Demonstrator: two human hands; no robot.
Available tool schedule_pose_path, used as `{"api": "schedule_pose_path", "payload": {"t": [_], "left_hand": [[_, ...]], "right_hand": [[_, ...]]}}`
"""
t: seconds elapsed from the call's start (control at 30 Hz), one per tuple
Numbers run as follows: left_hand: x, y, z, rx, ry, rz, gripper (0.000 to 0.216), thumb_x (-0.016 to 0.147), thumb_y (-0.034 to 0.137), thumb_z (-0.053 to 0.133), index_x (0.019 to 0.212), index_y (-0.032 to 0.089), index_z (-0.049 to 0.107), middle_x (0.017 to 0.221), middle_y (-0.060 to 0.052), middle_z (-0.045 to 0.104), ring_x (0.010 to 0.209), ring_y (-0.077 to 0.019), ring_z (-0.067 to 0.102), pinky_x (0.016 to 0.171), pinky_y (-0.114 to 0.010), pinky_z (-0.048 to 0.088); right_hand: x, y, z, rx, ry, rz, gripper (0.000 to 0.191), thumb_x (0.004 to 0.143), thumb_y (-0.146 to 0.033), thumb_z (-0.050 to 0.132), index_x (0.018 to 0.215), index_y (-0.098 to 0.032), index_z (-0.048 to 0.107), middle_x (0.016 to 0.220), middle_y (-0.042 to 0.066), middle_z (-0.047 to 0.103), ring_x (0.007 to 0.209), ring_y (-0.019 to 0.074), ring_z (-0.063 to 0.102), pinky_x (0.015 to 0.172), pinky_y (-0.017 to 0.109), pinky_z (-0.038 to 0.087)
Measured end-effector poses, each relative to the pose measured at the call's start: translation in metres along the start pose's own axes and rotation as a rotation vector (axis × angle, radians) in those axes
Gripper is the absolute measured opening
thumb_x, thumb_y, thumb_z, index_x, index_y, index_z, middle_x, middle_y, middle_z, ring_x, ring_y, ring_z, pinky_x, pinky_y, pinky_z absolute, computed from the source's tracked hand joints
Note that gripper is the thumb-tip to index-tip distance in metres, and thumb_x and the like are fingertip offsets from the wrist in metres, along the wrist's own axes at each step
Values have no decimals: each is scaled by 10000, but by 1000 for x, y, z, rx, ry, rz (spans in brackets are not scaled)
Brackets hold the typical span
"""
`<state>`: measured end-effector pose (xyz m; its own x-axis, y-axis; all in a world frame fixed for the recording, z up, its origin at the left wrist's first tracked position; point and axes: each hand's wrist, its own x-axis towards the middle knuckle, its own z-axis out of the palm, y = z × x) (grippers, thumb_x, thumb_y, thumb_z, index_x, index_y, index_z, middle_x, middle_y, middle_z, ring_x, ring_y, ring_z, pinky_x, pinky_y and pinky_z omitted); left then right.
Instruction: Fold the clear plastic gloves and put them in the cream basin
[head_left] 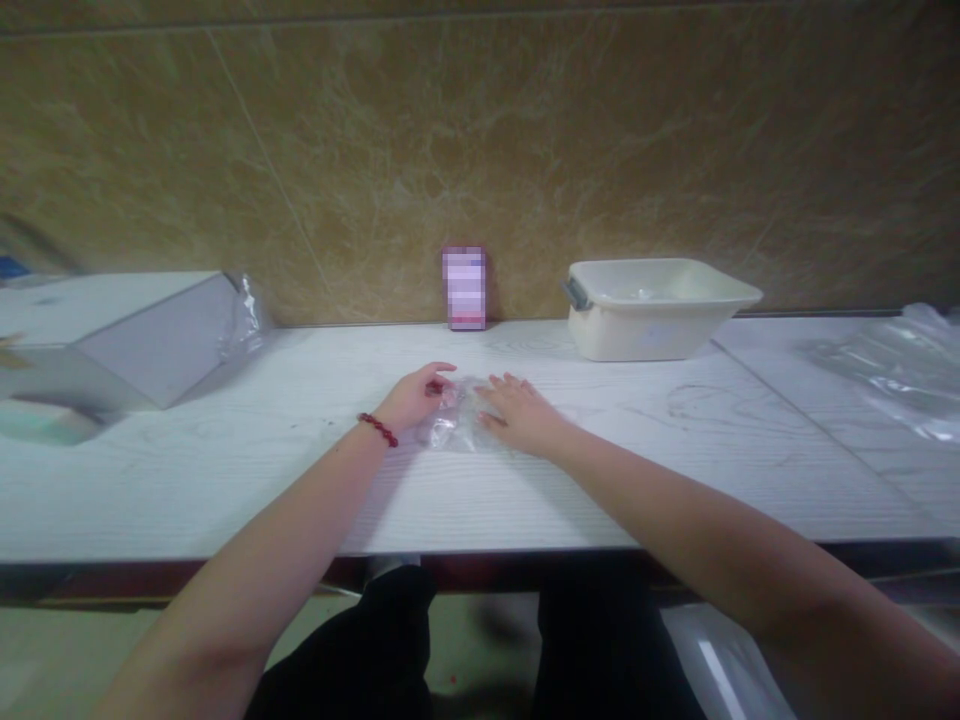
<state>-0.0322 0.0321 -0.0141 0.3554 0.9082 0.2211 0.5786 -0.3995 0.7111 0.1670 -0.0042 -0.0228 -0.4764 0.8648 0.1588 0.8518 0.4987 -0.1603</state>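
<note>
A small clear plastic bag (463, 430) lies crinkled on the white wood-grain table, between my two hands. At its left side is my left hand (414, 398), a red bead bracelet on the wrist; its fingers are curled in at the bag's edge, with the index finger reaching out above. My right hand (525, 415) rests palm down over the bag's right part, its fingers stretched and slightly spread. Something pinkish shows by the left fingertips, too blurred to name.
Against the tiled wall leans a phone (466, 290) with a blurred screen. A cream plastic bin (637, 330) with a grey handle stands at back right. Clear plastic bags (900, 365) lie far right. On the left sits a white box (157, 340). The table's front edge runs above my knees.
</note>
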Motion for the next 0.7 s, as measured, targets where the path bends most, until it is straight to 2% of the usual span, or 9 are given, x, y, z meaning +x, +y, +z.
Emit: {"api": "schedule_pose_path", "payload": {"t": [0.1, 0.27, 0.43, 0.5, 0.6, 0.7], "left_hand": [[0, -1, -1, 18, -29, 10, 367, 686, 178, 465, 1052, 171, 480, 879, -35, 610, 729, -127, 555, 680, -243, 426], [2, -4, 1, 40, 48, -74, 337, 785, 230, 327, 1106, 183, 419, 886, -34, 606, 691, -112, 545, 663, -250, 430], [1, -4, 1, 70, 66, -126, 436, 772, 357, 386, 1161, 162, 359, 975, -69, 557, 765, -135, 558, 684, -270, 442], [-1, -1, -1, 173, 26, -59, 498, 746, 414, 424, 1166, 152, 374, 1072, -96, 509, 890, -168, 531, 757, -297, 423], [-8, 4, -6, 450, -73, 111, 530, 739, 494, 407, 1146, 158, 446, 1205, -113, 421, 1115, -225, 367, 927, -353, 275], [-15, 8, -9, 638, -245, 124, 631, 715, 595, 352, 1220, 216, 376, 1322, -92, 275, 1213, -277, 186, 967, -434, 142]], "right_hand": [[-3, -3, -5, -24, -80, -18, 510, 797, -530, 213, 1260, -321, 270, 1354, 33, 211, 1224, 256, 162, 958, 448, 132], [-4, -5, -8, -60, -131, -38, 534, 780, -578, 144, 1259, -364, 245, 1362, 7, 185, 1230, 265, 134, 960, 459, 101], [-4, -4, -7, -71, -135, -46, 553, 774, -586, 142, 1269, -354, 227, 1362, 4, 187, 1228, 271, 137, 957, 472, 106], [-4, -4, -6, -62, -124, -49, 557, 768, -594, 147, 1265, -357, 235, 1360, 11, 194, 1226, 278, 140, 956, 474, 107], [-4, -3, -5, -55, -121, -56, 562, 764, -602, 150, 1263, -360, 238, 1359, 21, 195, 1227, 282, 134, 955, 474, 104], [-5, -3, -5, -60, -117, -64, 571, 760, -608, 143, 1267, -358, 227, 1361, 21, 189, 1227, 287, 130, 952, 479, 106]]}}
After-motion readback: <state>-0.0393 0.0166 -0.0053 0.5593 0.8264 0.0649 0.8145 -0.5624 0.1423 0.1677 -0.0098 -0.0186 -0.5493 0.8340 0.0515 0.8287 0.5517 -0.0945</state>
